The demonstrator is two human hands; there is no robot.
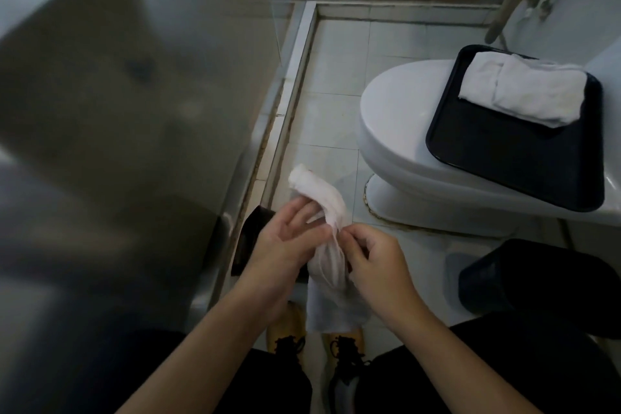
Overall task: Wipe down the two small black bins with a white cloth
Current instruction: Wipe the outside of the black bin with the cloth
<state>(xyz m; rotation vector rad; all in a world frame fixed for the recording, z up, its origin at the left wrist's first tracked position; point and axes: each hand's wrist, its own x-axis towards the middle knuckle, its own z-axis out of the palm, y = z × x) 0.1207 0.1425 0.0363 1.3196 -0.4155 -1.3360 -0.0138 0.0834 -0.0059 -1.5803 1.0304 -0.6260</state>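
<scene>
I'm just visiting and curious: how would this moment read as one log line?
stage: readying cloth | both hands hold white cloth | bins on floor, untouched | tray on toilet lid

A crumpled white fabric cloth point(322, 212) is showing plain white with faint pink tinges. Two small plastic bins point(250, 239) point(537, 274) are appearing black, as is the rectangular tray point(504, 158) bearing folded white towels point(524, 91).
</scene>
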